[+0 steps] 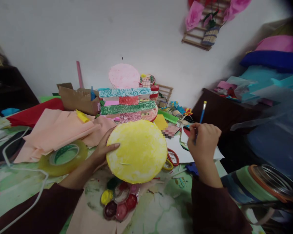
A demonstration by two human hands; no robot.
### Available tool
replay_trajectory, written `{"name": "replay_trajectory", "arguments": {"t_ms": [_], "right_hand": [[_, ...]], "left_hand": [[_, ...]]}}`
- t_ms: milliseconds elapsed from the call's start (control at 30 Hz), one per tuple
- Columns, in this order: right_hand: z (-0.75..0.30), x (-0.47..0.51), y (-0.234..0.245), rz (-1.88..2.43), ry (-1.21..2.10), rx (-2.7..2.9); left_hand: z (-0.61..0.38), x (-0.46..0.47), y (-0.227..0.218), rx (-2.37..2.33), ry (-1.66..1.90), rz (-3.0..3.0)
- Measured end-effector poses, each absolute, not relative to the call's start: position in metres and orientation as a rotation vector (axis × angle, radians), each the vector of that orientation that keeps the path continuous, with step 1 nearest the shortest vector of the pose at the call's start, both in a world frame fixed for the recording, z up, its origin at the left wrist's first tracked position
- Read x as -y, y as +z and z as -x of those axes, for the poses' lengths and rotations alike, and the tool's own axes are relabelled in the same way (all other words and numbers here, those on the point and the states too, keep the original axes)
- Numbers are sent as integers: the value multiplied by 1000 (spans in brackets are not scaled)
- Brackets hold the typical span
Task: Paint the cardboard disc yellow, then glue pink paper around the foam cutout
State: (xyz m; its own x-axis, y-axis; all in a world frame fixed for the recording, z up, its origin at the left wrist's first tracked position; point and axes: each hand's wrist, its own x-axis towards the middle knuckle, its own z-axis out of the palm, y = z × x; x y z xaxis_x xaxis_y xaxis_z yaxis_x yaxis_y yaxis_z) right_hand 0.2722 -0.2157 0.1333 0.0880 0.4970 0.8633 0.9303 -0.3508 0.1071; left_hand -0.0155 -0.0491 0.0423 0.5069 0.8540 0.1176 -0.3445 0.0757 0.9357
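Observation:
My left hand (103,149) grips the left edge of a round yellow painted disc (136,151), thumb on its face, holding it up above a paint palette (119,200). My right hand (203,139) is closed round a blue-handled paintbrush (203,112) that points upward, to the right of the disc and apart from it. Behind the disc stands a craft piece of painted strips (127,104) topped by a pink disc (124,76).
A roll of clear tape (63,157) and peach paper sheets (61,130) lie at the left, with a white cable (21,195). A cardboard box (78,99) sits behind. Scissors (172,157) and white paper lie by the disc. A dark cabinet (222,110) stands at the right.

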Motion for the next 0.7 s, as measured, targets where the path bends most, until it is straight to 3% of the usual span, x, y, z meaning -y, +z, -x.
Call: {"name": "replay_trajectory", "arguments": {"t_ms": [133, 300, 700], "right_hand": [[-271, 216, 132, 1779, -1123, 1377], [-231, 196, 117, 1534, -954, 1973], [-214, 185, 105, 1667, -933, 2054]], "left_hand": [[15, 49, 38, -536, 955, -1197], [16, 50, 34, -550, 951, -1274], [17, 45, 33, -506, 994, -1388]]}}
